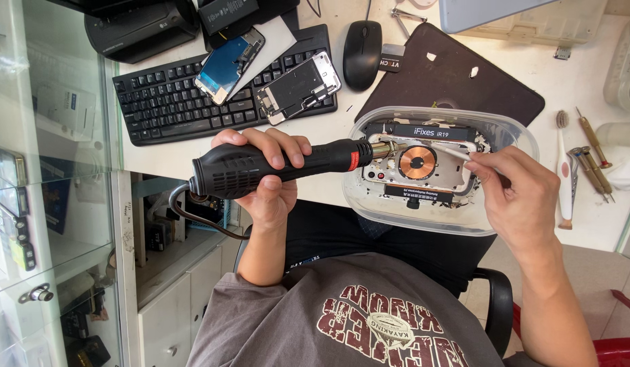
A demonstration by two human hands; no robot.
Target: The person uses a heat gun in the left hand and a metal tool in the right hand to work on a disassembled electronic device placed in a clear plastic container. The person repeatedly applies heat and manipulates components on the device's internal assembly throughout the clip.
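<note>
There is one hot-air gun (281,166), one clear plastic tub (512,136) and one phone back housing (417,166) lying in the tub. One keyboard (172,102) carries two loose phone parts: one screen (228,62) and one frame (299,87). There is one mouse (362,53), one dark mat (464,81) and one toothbrush (565,170). About three screwdrivers (590,160) lie together; the exact number is hard to tell. Two hands are in view, left (267,180) and right (522,197).

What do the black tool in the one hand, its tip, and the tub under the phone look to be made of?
The heat gun in the left hand looks like matte black moulded plastic, with vent slots and a dull sheen. Its nozzle is shiny and silvery, probably metal. The tub is cloudy and see-through, likely thin plastic. The right hand holds a slim pale tool, material unclear.
</note>
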